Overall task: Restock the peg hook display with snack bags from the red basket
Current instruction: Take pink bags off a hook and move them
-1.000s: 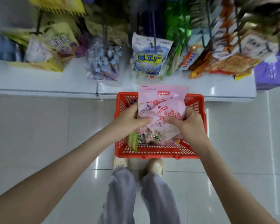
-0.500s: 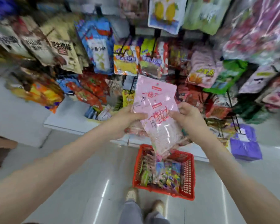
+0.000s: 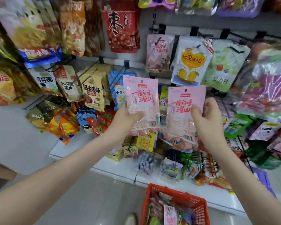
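Snack bags up at the pegs
Left hand (image 3: 125, 118) pinches left pink bag (image 3: 140, 96), right hand (image 3: 208, 122) right pink bag (image 3: 182, 111), 12 o'clock above red basket (image 3: 177, 192). Likely light, slippery film: grip near the hang hole.

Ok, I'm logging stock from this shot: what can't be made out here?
All in the head view:
Basket: cut off by the bottom edge.
Far-right bags: blurred, labels unreadable.
Left pink bag, right pink bag: fine print too small; left hand and right hand cover parts.
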Demonstrator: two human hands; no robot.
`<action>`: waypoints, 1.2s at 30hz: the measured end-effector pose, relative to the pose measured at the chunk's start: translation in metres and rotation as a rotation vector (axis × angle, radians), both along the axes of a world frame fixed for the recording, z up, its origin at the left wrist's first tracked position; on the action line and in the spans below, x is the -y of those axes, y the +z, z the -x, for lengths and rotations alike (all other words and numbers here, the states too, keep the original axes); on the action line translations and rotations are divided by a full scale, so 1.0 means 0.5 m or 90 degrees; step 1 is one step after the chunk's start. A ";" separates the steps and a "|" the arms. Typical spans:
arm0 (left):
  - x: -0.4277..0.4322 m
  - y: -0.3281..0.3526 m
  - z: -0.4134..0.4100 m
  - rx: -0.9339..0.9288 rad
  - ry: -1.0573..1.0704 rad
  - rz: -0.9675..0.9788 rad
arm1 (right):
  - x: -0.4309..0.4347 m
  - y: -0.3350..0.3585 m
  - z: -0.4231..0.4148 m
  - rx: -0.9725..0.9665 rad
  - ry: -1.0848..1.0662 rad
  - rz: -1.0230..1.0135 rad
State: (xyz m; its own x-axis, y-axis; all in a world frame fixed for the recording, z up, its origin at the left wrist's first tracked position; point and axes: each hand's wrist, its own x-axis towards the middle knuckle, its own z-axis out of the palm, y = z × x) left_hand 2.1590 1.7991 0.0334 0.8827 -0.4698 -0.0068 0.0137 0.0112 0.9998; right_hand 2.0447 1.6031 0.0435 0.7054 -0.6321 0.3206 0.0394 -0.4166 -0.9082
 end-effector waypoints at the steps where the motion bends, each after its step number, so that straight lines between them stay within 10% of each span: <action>1: -0.005 0.013 -0.019 0.024 -0.020 0.012 | -0.019 0.015 -0.020 0.030 -0.021 0.035; 10: -0.029 0.064 -0.162 0.119 -0.104 0.030 | -0.183 0.055 -0.190 -0.010 0.249 0.118; 18: -0.026 0.061 -0.230 0.122 -0.105 0.034 | -0.110 0.045 -0.260 -0.041 0.062 0.273; 23: -0.016 0.076 -0.261 0.056 -0.093 0.062 | -0.053 0.057 -0.276 -0.018 0.239 -0.026; 36: -0.080 0.087 -0.326 0.049 0.078 0.074 | 0.024 0.088 -0.360 0.110 0.077 -0.023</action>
